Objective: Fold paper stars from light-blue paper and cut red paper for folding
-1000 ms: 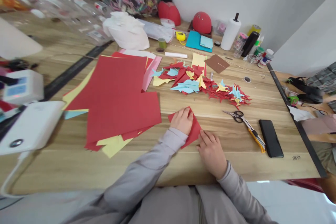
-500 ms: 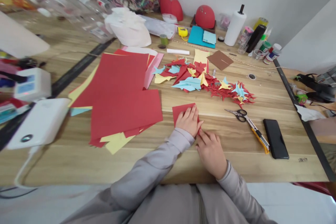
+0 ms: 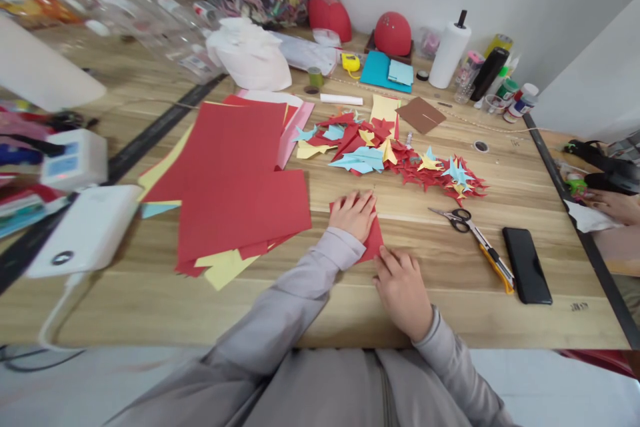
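A small sheet of red paper [image 3: 371, 245] lies on the wooden table in front of me, partly covered by my left hand. My left hand [image 3: 354, 215] rests flat over its upper part, fingers stretched out near the top edge. At the sheet's lower right corner, my right hand [image 3: 404, 290] has its fingers bent together with the fingertips on the corner. Just beyond is a long heap of folded paper pieces [image 3: 357, 160] in red, blue and yellow. Left of my hands lies a stack of large red paper sheets [image 3: 243, 210] with yellow ones beneath.
To the right lie scissors [image 3: 460, 219], a utility knife [image 3: 493, 259] and a black phone [image 3: 527, 265]. A white power bank [image 3: 85, 230] sits at the left. Bottles [image 3: 520, 103] and a paper roll [image 3: 450, 57] stand at the back. Another person's hand [image 3: 617, 205] shows at far right.
My left hand has slid up and away from the lower right corner, uncovering more of the red paper. My right hand stays at the corner. Another person's hand has appeared at far right.
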`<state>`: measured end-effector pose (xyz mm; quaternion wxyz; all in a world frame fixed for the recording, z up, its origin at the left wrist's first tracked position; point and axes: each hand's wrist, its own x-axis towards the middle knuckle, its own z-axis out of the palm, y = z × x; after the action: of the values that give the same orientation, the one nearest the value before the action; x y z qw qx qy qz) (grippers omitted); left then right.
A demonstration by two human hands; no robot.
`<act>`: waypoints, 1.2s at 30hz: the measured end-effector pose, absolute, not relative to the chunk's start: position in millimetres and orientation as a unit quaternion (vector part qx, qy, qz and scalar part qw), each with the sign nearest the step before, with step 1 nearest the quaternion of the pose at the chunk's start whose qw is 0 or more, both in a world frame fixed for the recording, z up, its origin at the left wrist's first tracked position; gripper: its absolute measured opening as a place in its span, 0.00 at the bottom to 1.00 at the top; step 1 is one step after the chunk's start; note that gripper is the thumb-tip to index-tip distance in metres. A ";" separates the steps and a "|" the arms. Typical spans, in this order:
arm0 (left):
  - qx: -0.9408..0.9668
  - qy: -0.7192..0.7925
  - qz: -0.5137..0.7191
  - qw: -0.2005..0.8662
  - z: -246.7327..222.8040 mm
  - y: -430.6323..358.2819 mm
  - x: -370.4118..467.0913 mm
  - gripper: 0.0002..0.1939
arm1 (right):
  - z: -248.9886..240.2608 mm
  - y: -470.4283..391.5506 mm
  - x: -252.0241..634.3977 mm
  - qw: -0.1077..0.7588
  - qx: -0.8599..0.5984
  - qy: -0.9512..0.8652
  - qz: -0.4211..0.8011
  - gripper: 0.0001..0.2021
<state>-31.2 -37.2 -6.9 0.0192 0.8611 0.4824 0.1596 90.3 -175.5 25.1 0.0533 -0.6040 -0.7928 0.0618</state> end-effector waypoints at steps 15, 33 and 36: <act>0.866 0.473 0.161 0.035 -12.2 -31.7 -36.9 0.21 | 32.1 -109.3 84.5 0.040 -0.607 -0.793 0.036 0.15; 0.855 0.488 0.171 0.040 -15.1 -27.8 -37.5 0.19 | 33.7 -99.8 82.4 0.031 -0.591 -0.805 0.030 0.13; 0.852 0.492 0.174 0.042 -12.1 -28.4 -36.5 0.19 | 31.9 -108.9 82.2 0.033 -0.585 -0.810 0.021 0.13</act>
<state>-36.5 -28.4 -12.1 0.0421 0.8522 0.4916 0.1741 82.2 -108.9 31.9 0.0331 -0.5851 -0.8100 0.0214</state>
